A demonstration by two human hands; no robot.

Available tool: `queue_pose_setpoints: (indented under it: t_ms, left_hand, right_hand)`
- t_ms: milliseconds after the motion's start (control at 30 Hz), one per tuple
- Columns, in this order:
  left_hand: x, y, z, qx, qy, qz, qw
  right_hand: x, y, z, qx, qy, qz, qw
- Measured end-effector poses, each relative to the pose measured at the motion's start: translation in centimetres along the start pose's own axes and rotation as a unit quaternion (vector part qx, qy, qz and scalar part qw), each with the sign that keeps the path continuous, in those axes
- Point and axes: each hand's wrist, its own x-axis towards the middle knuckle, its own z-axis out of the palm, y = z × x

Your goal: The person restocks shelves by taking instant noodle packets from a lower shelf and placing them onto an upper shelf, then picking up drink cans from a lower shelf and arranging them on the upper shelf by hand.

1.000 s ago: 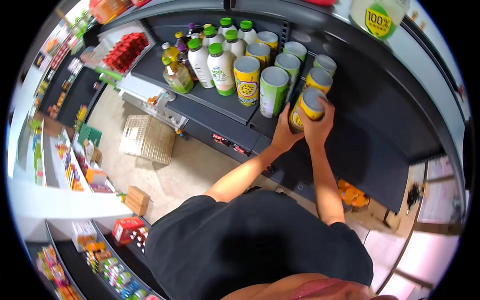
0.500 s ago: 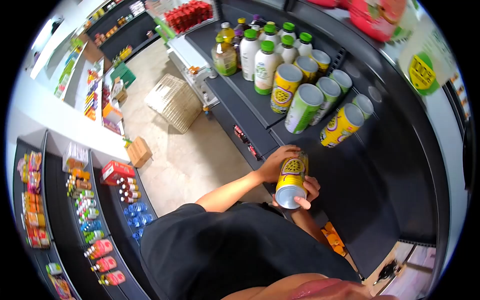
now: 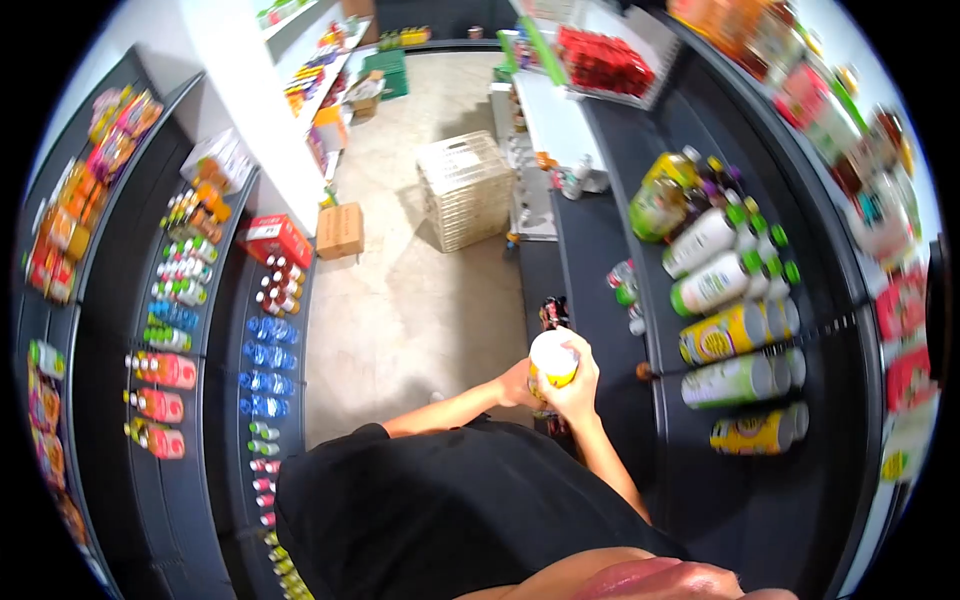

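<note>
A yellow drink can point(image 3: 556, 376) with a pale round end facing up is held between both hands, in front of my chest. My left hand point(image 3: 517, 383) is closed around its left lower side. My right hand point(image 3: 577, 381) grips it from the right, fingers wrapped near the pale end. To the right on the dark shelf point(image 3: 640, 470) stand yellow passion-fruit cans point(image 3: 725, 337), green-and-white cans point(image 3: 730, 383) and white bottles with green caps point(image 3: 708, 283). The picture of the held can is partly hidden by my fingers.
A white woven crate point(image 3: 465, 190) and a cardboard box point(image 3: 340, 230) stand on the aisle floor point(image 3: 370, 330). Shelves on the left hold blue-wrapped bottles point(image 3: 270, 355), pink-labelled bottles point(image 3: 160, 370) and a red box point(image 3: 277, 238). Red packs point(image 3: 605, 62) lie farther back.
My view has swung left toward the aisle, so the shelf of cans sits farther right. The can is still in both hands, with its pale end now pointing up and away.
</note>
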Motion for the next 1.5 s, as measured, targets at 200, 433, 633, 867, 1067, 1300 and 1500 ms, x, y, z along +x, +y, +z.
queue_pose_setpoints:
  t_ms: [200, 433, 633, 867, 1067, 1300, 1500]
  left_hand:
    - [-6.9, -2.9, -11.9, -0.148, 0.184, -0.214, 0.948]
    - [-15.1, -9.4, -22.5, -0.16, 0.243, -0.321, 0.901]
    - [-15.9, -10.2, -28.6, -0.191, 0.262, -0.347, 0.88]
    - [-12.6, -13.9, -40.4, -0.186, 0.31, -0.283, 0.889]
    - [-8.6, -5.3, -52.2, -0.049, 0.443, -0.378, 0.812]
    - [-9.4, 2.8, -62.0, -0.142, 0.657, -0.207, 0.711]
    - [-15.7, 7.7, -73.5, 0.03, 0.681, -0.116, 0.723]
  right_hand:
    - [5.6, 8.0, 13.8, 0.065, -0.17, 0.184, 0.966]
    - [5.8, 16.0, 31.3, 0.088, -0.267, 0.277, 0.919]
    - [7.3, 21.3, 38.6, 0.121, -0.273, 0.392, 0.87]
    - [16.6, 28.1, 45.7, 0.213, -0.272, 0.529, 0.775]
    - [27.4, 31.6, 54.3, 0.301, -0.299, 0.448, 0.787]
    - [37.9, 26.8, 62.2, 0.352, -0.585, 0.472, 0.558]
    - [42.7, 19.3, 75.0, 0.408, -0.553, 0.274, 0.672]
